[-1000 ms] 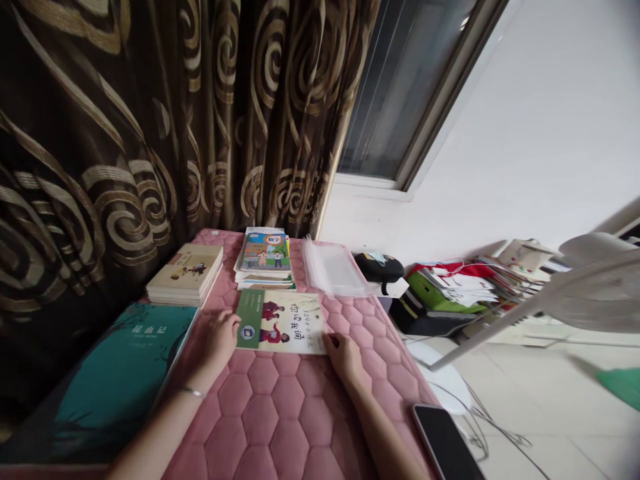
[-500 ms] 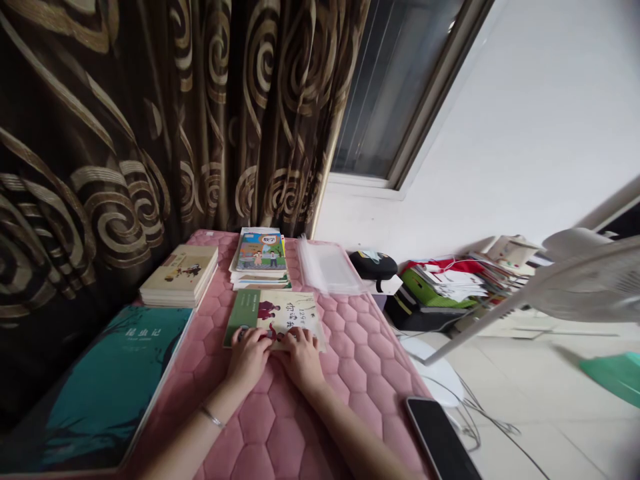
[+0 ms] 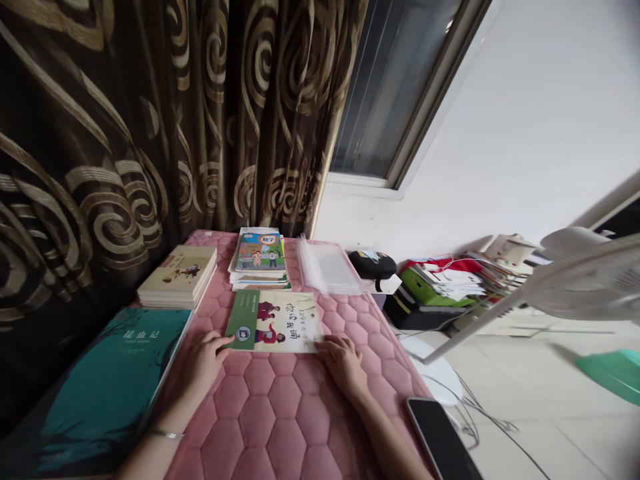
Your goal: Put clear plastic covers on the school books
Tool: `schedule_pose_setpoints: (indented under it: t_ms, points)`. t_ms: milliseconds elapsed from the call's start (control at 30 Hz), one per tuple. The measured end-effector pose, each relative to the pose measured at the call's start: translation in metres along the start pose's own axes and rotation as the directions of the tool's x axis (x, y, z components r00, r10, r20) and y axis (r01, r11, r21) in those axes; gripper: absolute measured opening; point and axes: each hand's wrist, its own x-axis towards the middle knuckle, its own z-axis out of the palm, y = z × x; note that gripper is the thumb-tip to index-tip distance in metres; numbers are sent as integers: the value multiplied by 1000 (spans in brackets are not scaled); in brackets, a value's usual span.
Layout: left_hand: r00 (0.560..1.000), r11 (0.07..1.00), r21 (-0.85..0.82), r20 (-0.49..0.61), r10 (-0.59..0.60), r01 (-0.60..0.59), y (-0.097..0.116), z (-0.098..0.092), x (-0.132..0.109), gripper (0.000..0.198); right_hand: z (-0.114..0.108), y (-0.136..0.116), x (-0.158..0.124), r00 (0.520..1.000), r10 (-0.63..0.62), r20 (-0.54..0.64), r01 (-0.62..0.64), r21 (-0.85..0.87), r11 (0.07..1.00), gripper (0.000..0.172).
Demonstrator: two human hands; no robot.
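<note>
A thin book (image 3: 295,320) with a green and cream cover, Chinese lettering and drawn figures lies flat on a pink quilted surface (image 3: 280,400). At its near left corner is my left hand (image 3: 207,353), thumb and fingers closed on the edge. My right hand (image 3: 345,363) has its fingers closed at the near right corner. The fingertips under the edges are partly hidden. Just beyond the book stands a stack of textbooks (image 3: 260,253), a blue maths one on top.
To the left are a stack of cream books (image 3: 177,275) and a large teal book (image 3: 115,387). Clear plastic covers (image 3: 333,267) lie at the back right. A phone (image 3: 440,437) rests at the near right edge; beyond it stands a white fan (image 3: 585,280) with loose cables.
My hands have moved apart from the middle of the book's near edge, left hand to the left corner and right hand to the right corner. The cover is now uncovered.
</note>
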Motion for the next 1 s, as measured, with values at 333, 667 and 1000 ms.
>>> schedule_pose_setpoints:
  t_ms: [333, 667, 1000]
  points:
    - [1000, 998, -62, 5, -5, 5, -7, 4, -1, 27, 0, 1, -1, 1000, 7, 24, -7, 12, 1000, 33]
    - [995, 963, 258, -78, -63, 81, 59, 7, -17, 24, 8, -36, -4, 991, -130, -10, 127, -147, 981, 29]
    - [1000, 985, 170, 4, 0, -1, 101, 31, -2, 21, 50, -90, 8, 983, -171, -61, 165, -93, 982, 25]
